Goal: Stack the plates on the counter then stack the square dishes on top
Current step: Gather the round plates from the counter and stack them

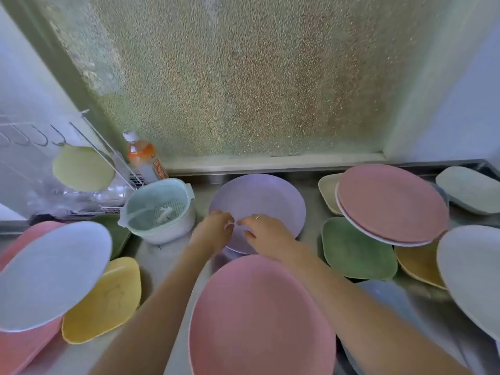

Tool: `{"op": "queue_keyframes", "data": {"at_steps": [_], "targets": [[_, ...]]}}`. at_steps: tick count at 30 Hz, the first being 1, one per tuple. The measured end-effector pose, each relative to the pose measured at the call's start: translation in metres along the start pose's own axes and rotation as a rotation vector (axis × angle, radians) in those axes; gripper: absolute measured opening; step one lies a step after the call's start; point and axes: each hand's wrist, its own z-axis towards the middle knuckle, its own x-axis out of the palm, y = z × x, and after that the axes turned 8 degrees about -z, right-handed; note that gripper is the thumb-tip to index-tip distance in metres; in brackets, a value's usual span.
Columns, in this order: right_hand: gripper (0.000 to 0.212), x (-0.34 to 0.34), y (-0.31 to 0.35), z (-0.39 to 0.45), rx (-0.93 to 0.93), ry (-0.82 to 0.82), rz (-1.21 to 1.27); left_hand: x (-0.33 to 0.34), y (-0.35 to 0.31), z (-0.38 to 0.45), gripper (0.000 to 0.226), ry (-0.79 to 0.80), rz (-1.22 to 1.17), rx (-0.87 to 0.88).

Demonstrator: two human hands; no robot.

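Observation:
A lilac round plate (259, 197) lies at the back middle of the counter. My left hand (213, 230) and my right hand (266, 232) rest on its near rim, fingers curled and apart; I cannot tell whether they grip it. A big pink plate (259, 318) sits just in front, under my forearms. At right, a pink plate (392, 203) tops a white one, over a green square dish (357, 249), an orange square dish (419, 262) and a cream square dish (327, 190). At left lie a white plate (51, 272), a pink plate (21, 347) and a yellow square dish (105, 299).
A pale green colander bowl (159, 212) stands left of my hands. Behind it are an orange bottle (144, 159) and a wire rack (108, 152) holding a yellow-green plate (82, 169). A white plate (473, 277) and a grey-green dish (470, 190) sit at far right. Frosted glass backs the counter.

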Motion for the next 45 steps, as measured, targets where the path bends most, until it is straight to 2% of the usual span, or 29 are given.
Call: {"op": "queue_keyframes", "data": {"at_steps": [2,6,12,17,21,24,29,31,34,38,40,45], "targets": [[0.032,0.011,-0.004,0.005,-0.054,0.006,-0.005,0.008,0.005,0.003,0.027,-0.091,-0.049,-0.013],[0.033,0.032,-0.015,0.008,-0.081,0.149,0.121,0.021,0.022,0.002,0.022,-0.183,-0.129,0.050],[0.033,0.044,-0.016,0.005,-0.125,0.028,0.038,0.022,0.039,-0.015,0.019,-0.256,-0.119,0.266],[0.026,0.056,0.007,-0.007,0.046,-0.119,0.076,0.035,0.055,-0.051,0.019,-0.416,-0.245,0.438],[0.017,0.056,0.030,-0.005,0.254,-0.153,0.134,0.036,0.057,-0.069,0.016,-0.352,-0.447,0.367],[0.025,0.057,0.044,0.002,0.368,-0.150,0.047,0.035,0.056,-0.073,0.008,-0.227,-0.485,0.283],[0.019,0.066,0.066,0.004,0.427,-0.273,-0.174,0.033,0.060,-0.070,0.032,-0.031,-0.418,0.249],[0.015,0.069,0.076,-0.005,0.420,-0.350,-0.280,0.032,0.061,-0.070,0.037,-0.036,-0.436,0.243],[0.023,0.062,0.079,-0.031,0.393,-0.451,-0.402,0.033,0.059,-0.068,0.035,-0.086,-0.431,0.233],[0.021,0.064,0.060,-0.074,0.218,-0.668,-0.264,0.035,0.058,-0.068,0.026,-0.179,-0.458,0.196],[0.023,0.074,0.056,-0.098,0.155,-0.731,-0.219,0.035,0.059,-0.069,0.016,-0.220,-0.505,0.169],[0.025,0.095,0.052,-0.137,0.114,-0.823,-0.258,0.034,0.064,-0.066,0.014,-0.290,-0.527,0.098]]}}
